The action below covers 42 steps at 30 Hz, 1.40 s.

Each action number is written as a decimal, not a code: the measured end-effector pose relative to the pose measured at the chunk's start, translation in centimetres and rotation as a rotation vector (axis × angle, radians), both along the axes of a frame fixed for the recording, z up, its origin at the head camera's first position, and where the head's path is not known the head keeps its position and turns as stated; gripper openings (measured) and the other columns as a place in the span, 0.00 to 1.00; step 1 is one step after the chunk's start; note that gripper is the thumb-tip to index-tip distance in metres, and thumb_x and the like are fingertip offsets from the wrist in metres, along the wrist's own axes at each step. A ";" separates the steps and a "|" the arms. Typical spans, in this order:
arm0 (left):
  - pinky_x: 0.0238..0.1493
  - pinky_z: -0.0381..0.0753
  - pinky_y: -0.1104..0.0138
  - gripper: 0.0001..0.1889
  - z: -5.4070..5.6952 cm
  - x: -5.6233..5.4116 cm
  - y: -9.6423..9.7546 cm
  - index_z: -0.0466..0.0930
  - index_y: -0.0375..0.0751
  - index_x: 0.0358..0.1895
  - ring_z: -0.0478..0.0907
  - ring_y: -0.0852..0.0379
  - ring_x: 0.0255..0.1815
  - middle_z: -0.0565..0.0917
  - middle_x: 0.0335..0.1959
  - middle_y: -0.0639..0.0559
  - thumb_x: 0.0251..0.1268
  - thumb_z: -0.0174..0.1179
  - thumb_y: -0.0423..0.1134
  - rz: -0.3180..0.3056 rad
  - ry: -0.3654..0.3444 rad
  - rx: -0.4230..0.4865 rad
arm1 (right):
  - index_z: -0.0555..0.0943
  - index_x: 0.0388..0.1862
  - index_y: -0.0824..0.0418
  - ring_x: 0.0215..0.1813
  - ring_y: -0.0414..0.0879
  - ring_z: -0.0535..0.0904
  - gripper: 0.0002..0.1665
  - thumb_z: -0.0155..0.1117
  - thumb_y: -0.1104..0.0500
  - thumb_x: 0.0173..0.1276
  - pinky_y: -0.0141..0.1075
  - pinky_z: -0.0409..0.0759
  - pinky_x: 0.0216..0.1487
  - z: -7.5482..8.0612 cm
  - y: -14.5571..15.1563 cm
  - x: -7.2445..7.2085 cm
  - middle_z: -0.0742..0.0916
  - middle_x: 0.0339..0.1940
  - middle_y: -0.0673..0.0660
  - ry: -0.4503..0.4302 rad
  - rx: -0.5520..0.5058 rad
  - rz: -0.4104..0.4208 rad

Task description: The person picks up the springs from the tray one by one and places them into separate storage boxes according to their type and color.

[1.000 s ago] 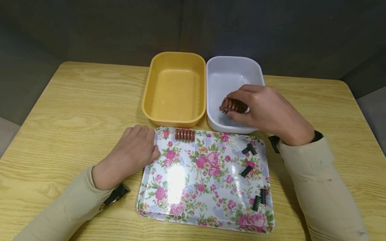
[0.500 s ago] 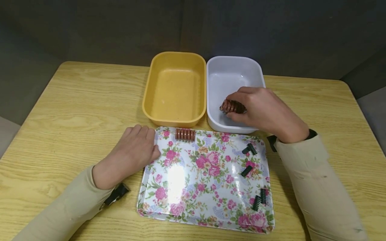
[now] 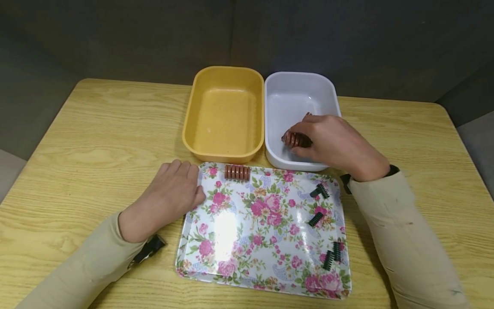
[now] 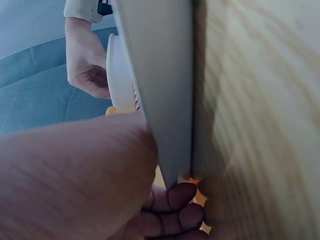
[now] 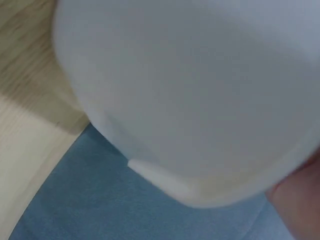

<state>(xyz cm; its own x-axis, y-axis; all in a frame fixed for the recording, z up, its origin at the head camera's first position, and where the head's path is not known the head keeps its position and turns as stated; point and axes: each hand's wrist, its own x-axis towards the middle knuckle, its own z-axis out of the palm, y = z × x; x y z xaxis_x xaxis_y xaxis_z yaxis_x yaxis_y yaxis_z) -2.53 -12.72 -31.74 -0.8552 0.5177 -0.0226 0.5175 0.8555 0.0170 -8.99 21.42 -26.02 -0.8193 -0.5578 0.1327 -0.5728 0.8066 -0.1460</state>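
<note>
My right hand reaches into the white bin. Its thumb and fingers pinch a brown ribbed, coil-like cylinder low in the bin, and the fingers cover part of it. A bit of another brown piece shows just beyond the knuckles. My left hand grips the upper left corner of the flowered tray, fingertips curled at its edge in the left wrist view. A second brown ribbed cylinder lies at the tray's far edge. The right wrist view shows mostly the bin's outer wall.
A yellow bin stands against the white one, behind the tray. Several small dark green ribbed pieces, one of them near the middle, lie along the tray's right side. A dark panel rises behind the wooden table.
My right hand has moved slightly down and left inside the white bin, still holding the brown cylinder. The brown piece beyond the knuckles has come into view. My left hand stays put.
</note>
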 end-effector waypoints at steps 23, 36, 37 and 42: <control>0.47 0.68 0.55 0.12 0.3 0.0 0.2 0.64 0.38 0.33 0.63 0.47 0.36 0.67 0.29 0.47 0.67 0.51 0.43 0.012 -0.025 -0.013 | 0.89 0.49 0.61 0.42 0.50 0.86 0.20 0.80 0.56 0.59 0.49 0.85 0.50 -1.4 0.6 -0.8 0.92 0.42 0.58 -0.028 0.019 -0.029; 0.45 0.67 0.56 0.12 0.1 0.1 0.3 0.64 0.38 0.32 0.63 0.48 0.35 0.66 0.28 0.47 0.66 0.52 0.42 -0.002 0.016 -0.004 | 0.89 0.46 0.59 0.39 0.47 0.82 0.19 0.81 0.55 0.57 0.45 0.83 0.45 -2.4 0.8 -1.3 0.90 0.39 0.57 -0.029 -0.046 -0.016; 0.45 0.67 0.56 0.12 0.1 0.1 0.3 0.64 0.38 0.31 0.63 0.48 0.35 0.66 0.28 0.47 0.66 0.52 0.42 -0.005 0.023 -0.001 | 0.89 0.46 0.59 0.39 0.47 0.82 0.19 0.81 0.55 0.56 0.45 0.82 0.45 -2.5 0.8 -1.4 0.90 0.39 0.57 -0.036 -0.056 -0.018; 0.43 0.67 0.57 0.12 0.1 0.2 0.3 0.63 0.38 0.30 0.62 0.49 0.33 0.66 0.27 0.48 0.66 0.52 0.42 -0.015 0.043 0.008 | 0.89 0.45 0.59 0.38 0.46 0.82 0.18 0.81 0.54 0.57 0.43 0.81 0.44 -2.7 0.9 -1.7 0.90 0.37 0.56 -0.055 -0.085 -0.020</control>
<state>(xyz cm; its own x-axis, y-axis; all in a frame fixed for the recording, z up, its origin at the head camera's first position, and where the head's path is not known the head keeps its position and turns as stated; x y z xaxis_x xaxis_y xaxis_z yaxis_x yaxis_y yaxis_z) -2.36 -12.47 -31.62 -0.8477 0.5301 0.0184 0.5302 0.8479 0.0012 -10.67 22.35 -28.74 -0.8373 -0.5301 0.1337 -0.5463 0.8010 -0.2449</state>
